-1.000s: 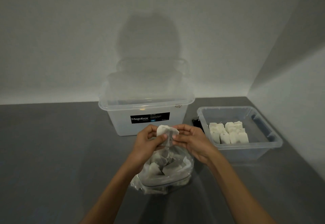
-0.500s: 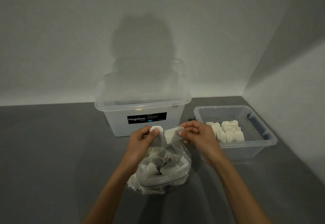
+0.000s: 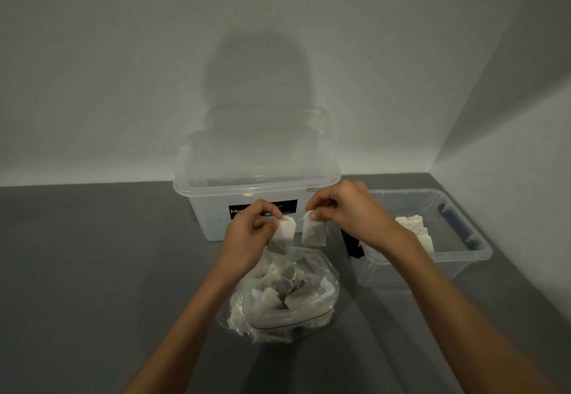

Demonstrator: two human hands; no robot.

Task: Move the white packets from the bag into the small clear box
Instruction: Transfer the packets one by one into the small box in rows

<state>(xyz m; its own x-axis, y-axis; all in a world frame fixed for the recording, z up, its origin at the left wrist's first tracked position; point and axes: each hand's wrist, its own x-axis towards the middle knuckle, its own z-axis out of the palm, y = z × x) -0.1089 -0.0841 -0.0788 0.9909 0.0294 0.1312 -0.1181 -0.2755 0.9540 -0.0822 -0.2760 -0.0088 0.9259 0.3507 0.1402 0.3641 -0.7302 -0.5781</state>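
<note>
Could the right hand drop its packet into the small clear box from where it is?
Probably yes. The right hand pinches a white packet just left of the small clear box, whose top is open, with nothing between them. Space remains beside the packets inside.

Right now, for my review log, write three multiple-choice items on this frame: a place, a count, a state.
1. The small clear box stands where from the bag? A left B right C under it
2. How many white packets are held up above the bag? A one B two C four
3. The lid of the large box is A on B off C leaning on the wall
Key: B, it stands past the right forearm; B, left hand and right hand each pinch one; A, the lid covers the rim.
</note>
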